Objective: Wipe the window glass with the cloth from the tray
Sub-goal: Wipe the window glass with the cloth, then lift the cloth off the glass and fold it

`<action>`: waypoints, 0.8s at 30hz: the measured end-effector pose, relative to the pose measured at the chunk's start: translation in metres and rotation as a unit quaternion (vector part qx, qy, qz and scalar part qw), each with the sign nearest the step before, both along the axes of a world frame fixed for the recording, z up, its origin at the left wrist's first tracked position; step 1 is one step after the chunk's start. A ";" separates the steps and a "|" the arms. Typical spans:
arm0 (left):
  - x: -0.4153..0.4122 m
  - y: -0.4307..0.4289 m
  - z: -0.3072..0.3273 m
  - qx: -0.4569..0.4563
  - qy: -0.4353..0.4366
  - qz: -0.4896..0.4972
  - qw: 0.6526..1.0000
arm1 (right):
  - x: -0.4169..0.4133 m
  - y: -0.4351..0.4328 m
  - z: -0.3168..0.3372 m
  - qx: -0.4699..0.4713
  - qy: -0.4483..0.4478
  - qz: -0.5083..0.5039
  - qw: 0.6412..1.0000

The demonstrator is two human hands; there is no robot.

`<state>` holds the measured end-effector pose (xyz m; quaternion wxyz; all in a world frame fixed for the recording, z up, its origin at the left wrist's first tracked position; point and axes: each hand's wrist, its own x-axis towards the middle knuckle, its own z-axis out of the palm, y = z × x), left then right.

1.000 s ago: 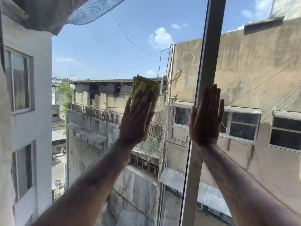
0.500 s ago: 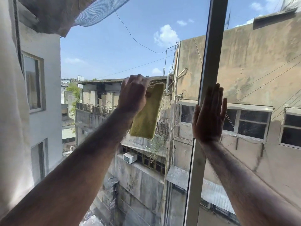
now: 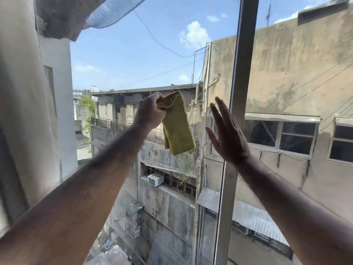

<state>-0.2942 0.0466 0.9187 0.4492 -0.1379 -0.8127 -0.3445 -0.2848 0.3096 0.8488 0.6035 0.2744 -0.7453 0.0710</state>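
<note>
Cloth (image 3: 177, 129) dangles from the left hand (image 3: 150, 113), pinched at its top fold and hanging free in front of the window glass (image 3: 124, 60), not pressed flat. Right hand (image 3: 227, 136) is spread wide, empty, fingers fanned near the window frame (image 3: 239, 92), just beside the cloth. Risk here: that pinch looks loose, so the folded cloth could unfurl or slip down. And a bunched cloth pushed at the pane would likely smear rather than wipe clean.
</note>
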 end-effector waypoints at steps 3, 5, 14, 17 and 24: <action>0.009 -0.002 -0.009 0.105 -0.055 -0.094 0.989 | 0.018 -0.025 -0.006 -0.073 -0.207 0.093 0.971; 0.017 -0.004 -0.019 0.193 -0.098 -0.164 0.962 | 0.024 -0.034 -0.006 -0.172 -0.371 0.108 0.906; 0.044 -0.043 -0.128 0.308 -0.300 -0.207 0.879 | 0.039 -0.034 -0.087 -0.473 -0.536 0.327 0.618; 0.053 -0.055 -0.181 0.307 -0.346 -0.204 0.863 | 0.051 -0.037 -0.138 -0.498 -0.558 0.309 0.587; 0.071 -0.068 -0.363 0.324 -0.491 -0.168 0.791 | 0.086 -0.040 -0.317 -0.532 -0.632 0.230 0.516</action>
